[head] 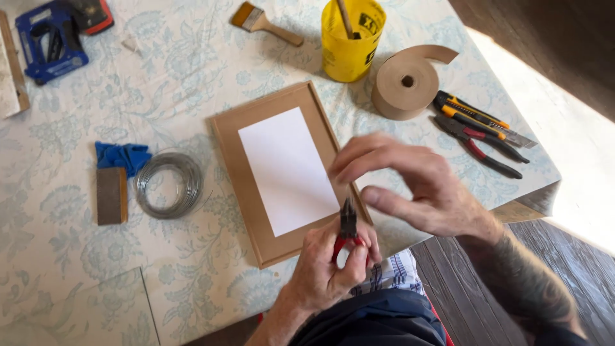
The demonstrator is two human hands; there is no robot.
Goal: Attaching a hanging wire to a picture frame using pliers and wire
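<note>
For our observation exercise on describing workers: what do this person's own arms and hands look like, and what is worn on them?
Both hands are bare: no gloves, rings or watch show. The left hand leads into a bare forearm with no sleeve in view. The right hand leads into a forearm covered with dark tattoo markings; a dark sleeve edge may begin at the frame's corner, too cut off to tell.

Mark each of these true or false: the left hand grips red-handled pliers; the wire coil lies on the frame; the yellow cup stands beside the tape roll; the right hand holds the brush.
1. The left hand grips red-handled pliers. True.
2. The wire coil lies on the frame. False: it lies on the tablecloth, left of the frame.
3. The yellow cup stands beside the tape roll. True.
4. The right hand holds the brush. False: the brush lies untouched near the cup.
</note>
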